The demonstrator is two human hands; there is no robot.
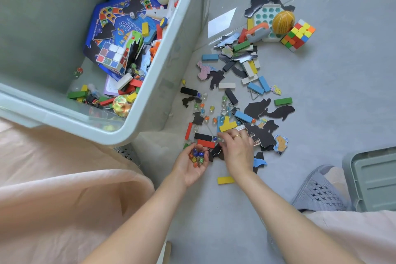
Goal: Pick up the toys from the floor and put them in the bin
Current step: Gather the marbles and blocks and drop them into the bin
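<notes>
L hand (pixel 194 164) cupped palm-up w/ a heap of marbles (pixel 196 156) in its grip, R hand (pixel 236 148) fingers down on floor toys beside the bin (pixel 150 100), grip contents unclear.

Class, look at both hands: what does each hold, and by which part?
The left hand cups a pile of glass marbles in its upturned palm. The right hand reaches palm-down among the floor toys; any grasp is hidden.

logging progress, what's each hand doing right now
Left hand: palm up, cupped, holding a pile of glass marbles.
Right hand: palm down, fingertips pinching at marbles on the floor; what it has cannot be told.
</notes>
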